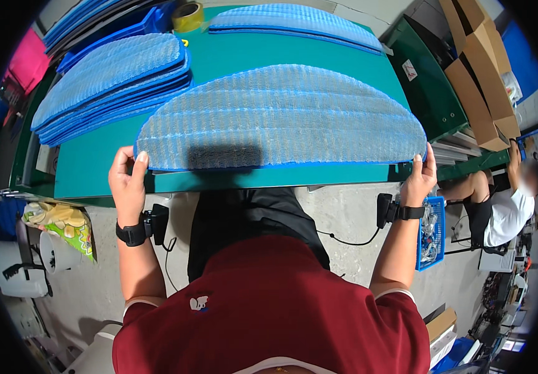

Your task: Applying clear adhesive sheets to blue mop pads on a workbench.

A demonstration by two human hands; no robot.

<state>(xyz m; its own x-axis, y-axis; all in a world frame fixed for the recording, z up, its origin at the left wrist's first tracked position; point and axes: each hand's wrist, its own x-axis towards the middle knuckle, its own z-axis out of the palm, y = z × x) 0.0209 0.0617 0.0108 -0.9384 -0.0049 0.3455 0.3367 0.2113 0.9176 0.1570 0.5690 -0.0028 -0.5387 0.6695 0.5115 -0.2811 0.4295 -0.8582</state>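
Stretched between my hands is a half-round mop pad (288, 118), grey and blue striped with a blue bound edge, its straight side toward me. My left hand (129, 177) pinches its left corner, thumb on top. At the right corner my right hand (420, 177) grips in the same way. The pad lies over the near part of the green table (369, 174), and a dark shadow falls on its lower middle. To the left is a stack of similar pads (116, 78). Another low pile of lighter blue pads (294, 26) rests at the table's far side.
Yellow tape (188, 17) stands at the back beside a blue tray (122, 34). Cardboard boxes (478, 75) line the right side. On the floor are a blue basket (430, 234) and a white bin (60, 249). Another person (506, 215) sits at far right.
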